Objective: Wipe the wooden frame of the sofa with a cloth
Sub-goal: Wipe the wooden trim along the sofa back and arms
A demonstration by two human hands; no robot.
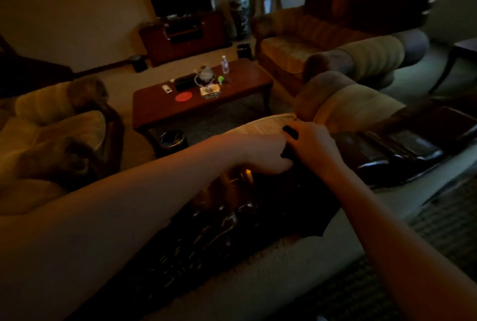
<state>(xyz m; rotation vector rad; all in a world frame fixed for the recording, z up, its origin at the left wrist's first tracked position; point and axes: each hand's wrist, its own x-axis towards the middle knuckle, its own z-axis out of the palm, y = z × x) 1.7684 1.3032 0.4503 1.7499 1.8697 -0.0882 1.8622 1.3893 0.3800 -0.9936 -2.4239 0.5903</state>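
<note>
Dim living room, dark carved wooden sofa frame (258, 215) in foreground.
Both grips meet on a dark cloth (289, 151) atop the frame: left hand (260, 153) curled round it, right hand (313, 142) pinching it, probably regathering before wiping. Forearms converge, extended. Reddish wooden worktop (232, 93) beyond.

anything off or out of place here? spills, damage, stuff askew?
Nothing stands out. Both hands, left hand and right hand, meet on a dark cloth atop the carved wooden frame. The coffee table is cluttered, nothing tipped; the room is too dim for fine damage.
</note>
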